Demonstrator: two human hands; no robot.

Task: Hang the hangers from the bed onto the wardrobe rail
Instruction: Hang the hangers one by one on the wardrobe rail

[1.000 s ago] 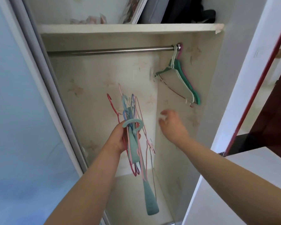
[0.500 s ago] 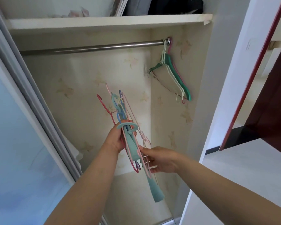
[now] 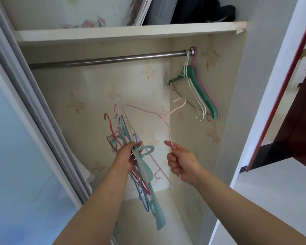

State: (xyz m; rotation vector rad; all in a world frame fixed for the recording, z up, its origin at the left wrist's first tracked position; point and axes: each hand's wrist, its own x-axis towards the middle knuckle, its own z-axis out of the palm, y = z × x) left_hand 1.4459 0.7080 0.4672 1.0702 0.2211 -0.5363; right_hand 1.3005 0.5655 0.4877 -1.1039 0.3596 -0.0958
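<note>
Pink hanger [image 3: 168, 119] in right hand [image 3: 183, 163]; left hand [image 3: 125, 159] grips a bundle [image 3: 140, 167].

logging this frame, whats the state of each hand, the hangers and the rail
left hand: grips the bundle of hangers
right hand: pinches one pink wire hanger, hook up, below the rail
wardrobe rail: bare except at the right end
hung hangers: on the rail

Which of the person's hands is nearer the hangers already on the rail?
Right. The right hand, pinching a pink wire hanger, is below the hung hangers; the left hand, gripping the bundle, is farther left.
</note>
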